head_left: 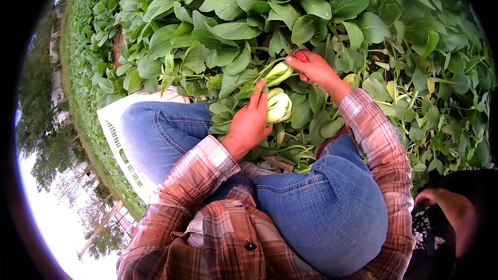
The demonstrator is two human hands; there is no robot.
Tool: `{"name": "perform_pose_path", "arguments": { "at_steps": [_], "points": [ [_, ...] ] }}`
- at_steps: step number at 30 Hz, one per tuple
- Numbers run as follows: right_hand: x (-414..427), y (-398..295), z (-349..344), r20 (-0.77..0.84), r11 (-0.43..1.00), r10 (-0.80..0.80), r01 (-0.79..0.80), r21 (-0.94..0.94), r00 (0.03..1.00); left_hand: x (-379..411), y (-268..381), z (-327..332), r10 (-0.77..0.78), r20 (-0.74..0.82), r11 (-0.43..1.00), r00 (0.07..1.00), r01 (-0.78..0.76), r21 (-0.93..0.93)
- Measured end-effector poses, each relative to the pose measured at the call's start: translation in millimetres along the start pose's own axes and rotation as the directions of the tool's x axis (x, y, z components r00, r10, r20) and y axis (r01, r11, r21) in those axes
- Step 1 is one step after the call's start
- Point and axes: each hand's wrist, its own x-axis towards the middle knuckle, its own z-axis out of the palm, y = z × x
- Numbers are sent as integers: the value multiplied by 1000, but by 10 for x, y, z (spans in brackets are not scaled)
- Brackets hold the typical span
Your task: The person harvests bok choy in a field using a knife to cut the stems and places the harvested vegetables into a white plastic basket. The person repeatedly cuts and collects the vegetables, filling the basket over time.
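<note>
My left hand is closed around a head of bok choy, its pale base pointing right and its green leaves to the left under the hand. A second bok choy lies just above it, between my two hands. My left fingertips are at its leafy side. My right hand is at its base end, thumb and fingers closed on a small tool with a red handle. The tool's working end is mostly hidden among the leaves, so its kind cannot be told.
Dense bok choy plants grow ahead and to both sides. A white plastic crate stands at the left, by my bent knee. Cut leaves and stalks lie between my legs. Another person's arm shows at the lower right.
</note>
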Motion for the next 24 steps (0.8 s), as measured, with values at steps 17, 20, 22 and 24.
{"name": "perform_pose_path", "arguments": {
  "at_steps": [17, 20, 22, 24],
  "points": [
    [-1494, -212, -447, -144, 932, -176, 212, 295, 974, -927, -142, -719, 295, -134, 638, 946, -300, -709],
    [-1823, -408, -410, -194, 971, -239, 237, -35, 952, -1147, -304, -907, 175, -168, 335, 970, -219, -916],
    [-1982, -606, -374, -215, 929, -324, 267, -256, 921, -1263, -370, -1045, 122, -218, 203, 968, -240, -949],
    [-2171, -846, -257, -220, 859, -458, 365, -359, 861, -1334, -390, -1190, 133, -256, 125, 957, -272, -954]
  ]
}}
